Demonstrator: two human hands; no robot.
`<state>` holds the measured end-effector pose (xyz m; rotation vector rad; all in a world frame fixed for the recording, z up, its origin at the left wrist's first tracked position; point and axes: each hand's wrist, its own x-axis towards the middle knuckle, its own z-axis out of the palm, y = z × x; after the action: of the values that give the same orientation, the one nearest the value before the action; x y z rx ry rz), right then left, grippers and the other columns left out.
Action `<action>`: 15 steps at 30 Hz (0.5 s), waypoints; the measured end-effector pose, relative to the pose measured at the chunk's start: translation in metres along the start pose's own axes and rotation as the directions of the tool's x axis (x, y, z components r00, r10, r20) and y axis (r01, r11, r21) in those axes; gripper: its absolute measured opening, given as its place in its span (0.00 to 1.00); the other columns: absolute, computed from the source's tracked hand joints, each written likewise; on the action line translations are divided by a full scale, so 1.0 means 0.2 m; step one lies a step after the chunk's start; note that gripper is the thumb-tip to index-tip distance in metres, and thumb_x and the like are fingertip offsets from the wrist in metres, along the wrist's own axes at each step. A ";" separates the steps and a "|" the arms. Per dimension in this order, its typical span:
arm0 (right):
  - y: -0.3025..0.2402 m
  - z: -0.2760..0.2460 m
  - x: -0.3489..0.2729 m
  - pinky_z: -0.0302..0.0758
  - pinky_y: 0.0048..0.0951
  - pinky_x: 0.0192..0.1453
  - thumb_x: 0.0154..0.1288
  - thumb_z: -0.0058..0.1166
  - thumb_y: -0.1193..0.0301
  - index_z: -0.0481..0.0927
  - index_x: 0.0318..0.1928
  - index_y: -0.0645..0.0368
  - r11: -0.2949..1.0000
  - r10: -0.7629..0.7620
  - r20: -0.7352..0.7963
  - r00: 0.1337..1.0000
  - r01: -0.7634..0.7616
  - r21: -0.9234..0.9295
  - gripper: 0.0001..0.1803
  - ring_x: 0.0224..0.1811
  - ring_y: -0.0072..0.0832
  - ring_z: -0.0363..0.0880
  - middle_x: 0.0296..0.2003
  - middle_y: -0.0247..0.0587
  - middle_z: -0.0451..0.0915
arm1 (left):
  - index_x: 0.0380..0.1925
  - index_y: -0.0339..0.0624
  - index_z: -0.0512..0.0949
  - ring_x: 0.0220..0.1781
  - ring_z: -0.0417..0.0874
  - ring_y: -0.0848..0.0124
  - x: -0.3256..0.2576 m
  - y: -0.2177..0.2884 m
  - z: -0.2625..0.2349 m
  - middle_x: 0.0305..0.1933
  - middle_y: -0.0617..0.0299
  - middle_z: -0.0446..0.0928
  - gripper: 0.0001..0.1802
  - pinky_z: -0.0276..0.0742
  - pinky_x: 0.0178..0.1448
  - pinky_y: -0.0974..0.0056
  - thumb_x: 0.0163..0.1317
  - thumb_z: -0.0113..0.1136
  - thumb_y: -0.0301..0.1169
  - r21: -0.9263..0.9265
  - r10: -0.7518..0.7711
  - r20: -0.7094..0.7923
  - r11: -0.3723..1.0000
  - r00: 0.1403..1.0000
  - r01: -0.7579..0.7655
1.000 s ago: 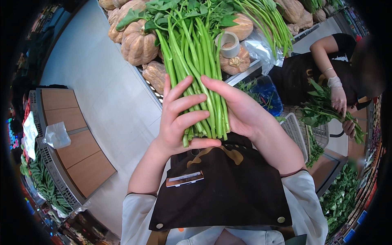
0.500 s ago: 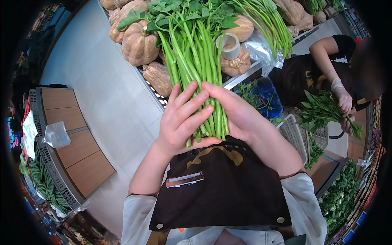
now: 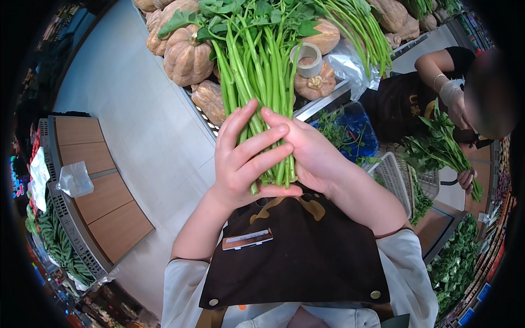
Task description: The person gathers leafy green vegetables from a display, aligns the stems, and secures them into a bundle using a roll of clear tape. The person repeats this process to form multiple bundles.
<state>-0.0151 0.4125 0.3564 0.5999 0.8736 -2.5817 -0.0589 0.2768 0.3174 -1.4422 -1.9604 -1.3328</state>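
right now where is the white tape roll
In the head view, the white tape roll is at the upper middle, slightly right of centre, between the green stems and the clear plastic bag, just above a round pumpkin.

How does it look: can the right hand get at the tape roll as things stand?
Probably yes, once freed: the right hand is cupped around the green stems with the left hand. The tape roll lies beyond it, mostly uncovered, and nothing else seems to block the way.
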 end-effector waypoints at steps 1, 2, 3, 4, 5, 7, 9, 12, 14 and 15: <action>0.00 0.00 -0.01 0.76 0.24 0.36 0.66 0.47 0.58 0.68 0.49 0.59 1.000 0.015 0.001 1.000 -0.015 0.020 0.19 0.36 0.19 0.75 0.37 0.35 0.74 | 0.43 0.50 0.77 0.61 0.67 0.47 0.00 -0.01 0.01 0.53 0.65 0.73 0.34 0.65 0.59 0.45 0.38 0.65 0.58 0.017 0.030 -0.013 0.999 0.999 -0.030; 0.00 0.00 -0.01 0.77 0.23 0.36 0.66 0.47 0.58 0.68 0.49 0.59 0.999 0.031 0.002 1.000 -0.031 0.039 0.19 0.35 0.19 0.75 0.37 0.35 0.74 | 0.43 0.50 0.78 0.61 0.67 0.47 0.01 -0.02 0.02 0.53 0.65 0.73 0.33 0.65 0.59 0.46 0.38 0.65 0.58 0.034 0.061 -0.025 0.998 0.998 -0.060; -0.01 0.00 -0.02 0.77 0.24 0.37 0.66 0.48 0.59 0.68 0.50 0.59 0.997 0.041 0.051 0.998 -0.044 0.057 0.19 0.36 0.19 0.76 0.38 0.35 0.74 | 0.45 0.51 0.77 0.61 0.67 0.47 0.01 -0.03 0.01 0.54 0.65 0.73 0.35 0.64 0.59 0.45 0.37 0.65 0.58 0.042 0.080 -0.008 0.996 0.997 -0.080; -0.02 -0.02 -0.02 0.77 0.24 0.38 0.66 0.48 0.59 0.68 0.50 0.59 0.996 0.051 0.101 0.994 -0.058 0.074 0.19 0.37 0.20 0.76 0.38 0.36 0.74 | 0.47 0.52 0.76 0.61 0.66 0.46 0.01 -0.04 0.00 0.54 0.64 0.73 0.37 0.63 0.60 0.44 0.36 0.65 0.59 0.050 0.099 0.009 0.994 0.995 -0.099; -0.03 -0.02 -0.03 0.78 0.25 0.38 0.65 0.49 0.60 0.68 0.51 0.59 0.993 0.059 0.150 0.987 -0.073 0.090 0.20 0.37 0.21 0.76 0.39 0.36 0.74 | 0.49 0.53 0.74 0.62 0.66 0.45 0.02 -0.04 -0.01 0.55 0.64 0.73 0.39 0.62 0.60 0.44 0.36 0.65 0.59 0.057 0.118 0.026 0.991 0.993 -0.119; -0.03 0.00 -0.03 0.78 0.25 0.39 0.64 0.51 0.62 0.68 0.52 0.60 0.998 0.043 0.029 0.999 -0.044 0.041 0.20 0.40 0.22 0.77 0.41 0.38 0.74 | 0.54 0.54 0.70 0.63 0.63 0.43 0.03 -0.02 -0.02 0.57 0.62 0.71 0.44 0.59 0.62 0.42 0.36 0.63 0.62 -0.081 0.024 0.058 0.997 0.998 -0.019; -0.03 0.01 -0.03 0.79 0.26 0.41 0.63 0.52 0.64 0.67 0.53 0.61 0.999 0.033 -0.006 0.999 -0.033 0.013 0.21 0.42 0.24 0.77 0.43 0.39 0.74 | 0.58 0.54 0.65 0.65 0.60 0.42 0.04 -0.02 -0.04 0.59 0.60 0.69 0.48 0.56 0.63 0.41 0.36 0.59 0.66 -0.193 -0.006 0.128 0.981 0.992 0.031; -0.03 -0.03 -0.02 0.79 0.27 0.43 0.63 0.52 0.66 0.67 0.52 0.64 0.999 0.045 0.049 0.998 -0.045 0.012 0.21 0.43 0.25 0.78 0.44 0.42 0.74 | 0.61 0.52 0.61 0.67 0.56 0.41 0.01 -0.11 -0.09 0.63 0.57 0.65 0.50 0.50 0.65 0.38 0.43 0.45 0.72 -0.304 0.111 0.218 0.952 0.970 -0.040; -0.04 -0.02 -0.01 0.79 0.26 0.42 0.63 0.51 0.67 0.67 0.52 0.64 0.999 0.049 0.078 0.996 -0.050 0.016 0.20 0.43 0.25 0.78 0.44 0.41 0.75 | 0.61 0.53 0.62 0.67 0.56 0.41 0.00 -0.11 -0.09 0.63 0.57 0.64 0.47 0.49 0.65 0.37 0.46 0.43 0.71 -0.246 0.110 0.232 0.968 0.966 -0.051; -0.04 -0.02 -0.01 0.79 0.26 0.42 0.63 0.51 0.67 0.67 0.52 0.64 0.999 0.047 0.090 0.995 -0.049 0.017 0.20 0.42 0.25 0.79 0.43 0.41 0.75 | 0.61 0.53 0.62 0.67 0.56 0.41 -0.01 -0.12 -0.09 0.63 0.57 0.64 0.46 0.48 0.65 0.37 0.47 0.42 0.71 -0.220 0.112 0.237 0.974 0.965 -0.059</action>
<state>-0.0154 0.4217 0.3593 0.4999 0.7970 -2.5547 -0.0828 0.2604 0.3137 -1.8546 -1.9229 -1.4156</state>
